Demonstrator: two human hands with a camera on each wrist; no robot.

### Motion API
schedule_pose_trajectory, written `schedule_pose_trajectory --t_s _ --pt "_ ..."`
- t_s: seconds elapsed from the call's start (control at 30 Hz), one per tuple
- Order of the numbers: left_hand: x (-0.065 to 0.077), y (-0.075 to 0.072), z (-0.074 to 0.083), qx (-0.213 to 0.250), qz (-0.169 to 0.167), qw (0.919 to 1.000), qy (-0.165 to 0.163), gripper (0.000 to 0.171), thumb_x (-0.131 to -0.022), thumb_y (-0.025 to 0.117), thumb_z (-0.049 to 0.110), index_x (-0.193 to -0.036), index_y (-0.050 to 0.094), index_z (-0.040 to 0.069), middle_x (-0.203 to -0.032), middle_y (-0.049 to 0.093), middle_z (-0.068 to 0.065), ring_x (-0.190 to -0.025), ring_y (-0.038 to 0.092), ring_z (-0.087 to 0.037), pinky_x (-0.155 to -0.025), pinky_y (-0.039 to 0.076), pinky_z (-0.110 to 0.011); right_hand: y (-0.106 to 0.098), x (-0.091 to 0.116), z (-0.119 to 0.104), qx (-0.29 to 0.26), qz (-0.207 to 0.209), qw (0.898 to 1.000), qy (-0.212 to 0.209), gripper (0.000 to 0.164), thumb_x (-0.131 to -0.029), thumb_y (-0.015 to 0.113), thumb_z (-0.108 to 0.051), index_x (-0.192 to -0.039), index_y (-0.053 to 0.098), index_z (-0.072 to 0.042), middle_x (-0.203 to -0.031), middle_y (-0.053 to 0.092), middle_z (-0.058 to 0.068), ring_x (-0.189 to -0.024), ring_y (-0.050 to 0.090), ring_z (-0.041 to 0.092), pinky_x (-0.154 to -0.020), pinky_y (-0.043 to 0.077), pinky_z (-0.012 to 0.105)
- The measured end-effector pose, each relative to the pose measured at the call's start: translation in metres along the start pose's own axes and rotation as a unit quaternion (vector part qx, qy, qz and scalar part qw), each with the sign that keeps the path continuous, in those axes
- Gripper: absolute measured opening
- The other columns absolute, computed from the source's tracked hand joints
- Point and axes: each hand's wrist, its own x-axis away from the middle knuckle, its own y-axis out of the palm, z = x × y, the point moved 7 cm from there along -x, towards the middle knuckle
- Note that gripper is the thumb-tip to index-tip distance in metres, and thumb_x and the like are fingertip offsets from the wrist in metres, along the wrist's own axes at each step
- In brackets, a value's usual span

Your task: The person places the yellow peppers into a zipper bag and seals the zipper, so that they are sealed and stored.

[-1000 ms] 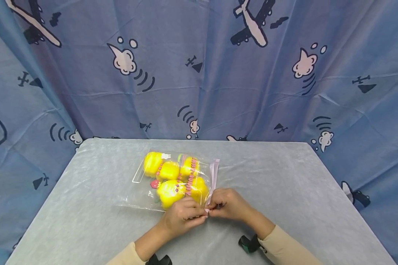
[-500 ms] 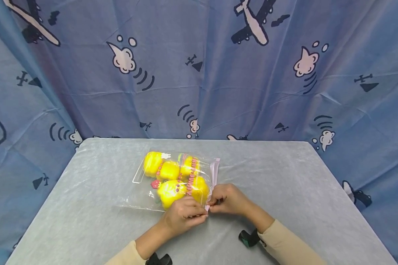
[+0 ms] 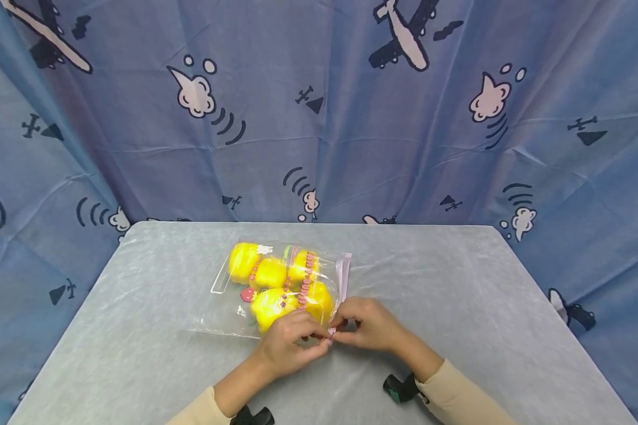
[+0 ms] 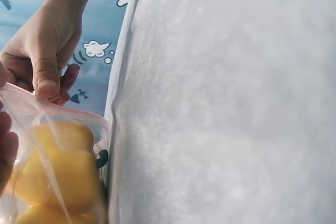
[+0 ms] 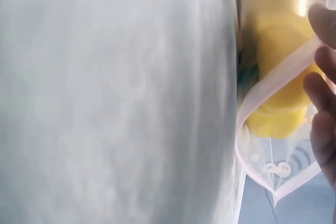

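A clear plastic bag (image 3: 228, 319) lies on the table, printed with pink letters and a strawberry. Several rounded yellow things (image 3: 270, 273) fill it. Along its right edge runs a lilac strip (image 3: 342, 274), whose two sides stand apart in the right wrist view. My left hand (image 3: 292, 345) pinches the near end of this strip between thumb and fingertips, covering part of the bag. Right beside it, my right hand (image 3: 369, 324) pinches the strip too, fingertips almost meeting the left ones. The left wrist view shows the right thumb (image 4: 47, 85) on the bag's pinkish rim.
A grey cloth covers the table (image 3: 436, 277). Behind and at both sides hangs a blue curtain (image 3: 266, 171) with airplane and cloud prints. Black wrist mounts (image 3: 400, 388) sit under the forearms.
The left thumb and index finger show a wider gap between them. My right hand rises slightly, then comes down a little. The bag stays in place.
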Motion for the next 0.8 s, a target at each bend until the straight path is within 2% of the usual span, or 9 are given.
schedule_pose_trajectory --t_s 0.1,0.33,0.43,0.57,0.67,0.8 --pt "0.001 0.0 -0.001 -0.001 -0.008 0.9999 -0.011 0.016 -0.069 0.08 0.01 -0.083 0.073 0.014 -0.073 0.065 0.008 -0.066 0.056 -0.002 -0.066 0.042 -0.003 0.001 -0.001 -0.003 -0.001 0.002 1.0 -0.002 0.019 -0.071 0.081 -0.008 -0.077 0.066 -0.017 -0.071 0.063 -0.007 -0.063 0.054 0.006 -0.058 0.038 0.005" --pt "0.004 0.004 -0.002 -0.043 -0.05 0.9976 -0.02 0.021 -0.068 0.082 0.015 -0.087 0.073 0.018 -0.077 0.063 0.01 -0.07 0.053 0.0 -0.066 0.04 -0.001 0.001 -0.003 -0.005 -0.008 0.006 1.0 -0.012 0.019 -0.072 0.081 -0.006 -0.074 0.066 -0.016 -0.072 0.063 -0.007 -0.061 0.052 0.006 -0.058 0.04 0.007" --pt "0.005 0.004 -0.003 -0.028 -0.049 0.9978 -0.035 0.018 -0.068 0.081 0.009 -0.083 0.073 0.016 -0.075 0.064 0.009 -0.068 0.054 0.0 -0.066 0.041 -0.001 0.0 -0.003 -0.007 -0.005 0.007 1.0 -0.021 0.019 -0.07 0.082 -0.004 -0.074 0.067 -0.015 -0.073 0.064 -0.007 -0.062 0.052 0.004 -0.058 0.041 0.007" --pt "0.003 0.003 -0.004 0.007 -0.046 0.9979 -0.045 0.016 -0.067 0.079 0.003 -0.078 0.075 0.014 -0.073 0.067 0.008 -0.064 0.054 -0.002 -0.063 0.041 -0.002 -0.002 -0.004 -0.011 0.032 0.006 0.998 -0.055 0.02 -0.068 0.083 -0.004 -0.075 0.069 -0.016 -0.072 0.063 -0.008 -0.064 0.053 0.001 -0.061 0.042 0.006" --pt "0.002 0.003 -0.002 0.01 -0.048 0.9984 -0.027 0.016 -0.066 0.08 0.001 -0.076 0.076 0.013 -0.071 0.068 0.007 -0.062 0.054 -0.001 -0.062 0.041 -0.002 -0.002 -0.005 -0.013 0.061 0.003 0.995 -0.079 0.021 -0.066 0.084 -0.005 -0.074 0.068 -0.016 -0.071 0.06 -0.009 -0.064 0.052 0.001 -0.062 0.042 0.005" --pt "0.0 0.004 0.003 -0.007 -0.056 0.9984 0.005 0.017 -0.063 0.081 0.001 -0.074 0.076 0.013 -0.07 0.068 0.007 -0.063 0.056 -0.001 -0.062 0.041 -0.002 -0.001 -0.005 -0.013 0.071 -0.003 0.993 -0.099 0.022 -0.066 0.085 -0.007 -0.07 0.066 -0.016 -0.068 0.058 -0.009 -0.062 0.051 0.001 -0.06 0.04 0.005"
